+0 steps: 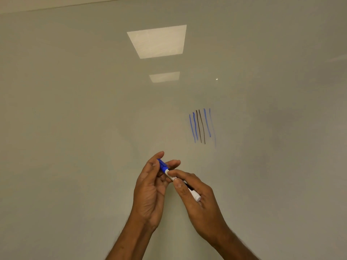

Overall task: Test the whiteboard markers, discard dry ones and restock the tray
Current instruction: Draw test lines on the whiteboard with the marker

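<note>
Left hand (150, 186) fingers pinch the blue plastic cap (162, 165); right hand (199, 201) fingers grip the white cylindrical marker (194, 195) before the glossy whiteboard (75, 109).

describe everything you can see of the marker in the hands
The marker has a white barrel with dark print and a blue cap, which looks like plastic. It lies slanted, cap end up and to the left, in front of the whiteboard without touching it. The left hand pinches the cap; the right hand grips the barrel, whose white rear end sticks out.
</note>
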`<act>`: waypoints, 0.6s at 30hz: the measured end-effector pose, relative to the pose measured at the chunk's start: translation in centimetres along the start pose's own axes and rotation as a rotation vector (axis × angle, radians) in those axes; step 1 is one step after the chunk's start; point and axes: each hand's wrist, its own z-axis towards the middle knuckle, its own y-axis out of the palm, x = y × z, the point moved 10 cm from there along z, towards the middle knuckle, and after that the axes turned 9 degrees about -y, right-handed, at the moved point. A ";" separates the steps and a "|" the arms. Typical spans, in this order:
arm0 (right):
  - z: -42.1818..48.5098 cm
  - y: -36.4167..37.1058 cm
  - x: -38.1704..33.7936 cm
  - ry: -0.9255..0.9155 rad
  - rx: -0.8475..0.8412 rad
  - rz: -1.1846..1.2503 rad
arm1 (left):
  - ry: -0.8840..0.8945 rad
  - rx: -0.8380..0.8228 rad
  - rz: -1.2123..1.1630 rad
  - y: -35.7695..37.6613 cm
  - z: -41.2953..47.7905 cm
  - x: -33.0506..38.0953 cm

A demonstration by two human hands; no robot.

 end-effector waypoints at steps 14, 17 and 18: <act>-1.8 1.9 1.9 0.035 0.112 -0.003 | -0.047 0.071 -0.142 -2.7 -1.9 -1.5; -2.4 2.9 2.2 0.069 0.074 0.022 | -0.076 0.087 -0.119 -4.1 -2.1 -1.6; -2.8 3.2 2.3 0.081 0.056 0.036 | -0.081 0.099 -0.100 -4.8 -2.3 -1.5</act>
